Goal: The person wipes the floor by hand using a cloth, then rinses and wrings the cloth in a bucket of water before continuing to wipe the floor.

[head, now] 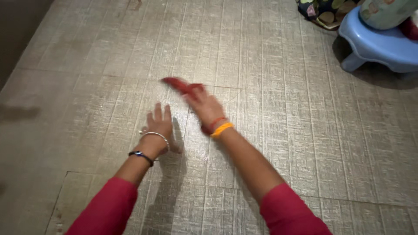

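Red blurred object (177,85) pinched in right hand (204,106), fingers closed round it, raised over floor (283,130). Left hand (159,126) empty, fingers spread, palm down near floor. Object's kind unreadable; nothing laid down yet. Blue stool (379,43) well apart, upper right.

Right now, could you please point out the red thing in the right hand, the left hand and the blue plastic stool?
red thing (176,84), head view, on its blurred middle beyond the fingers.
left hand (159,126), head view, on the back of the hand.
blue plastic stool (378,43), head view, on its seat's front rim.
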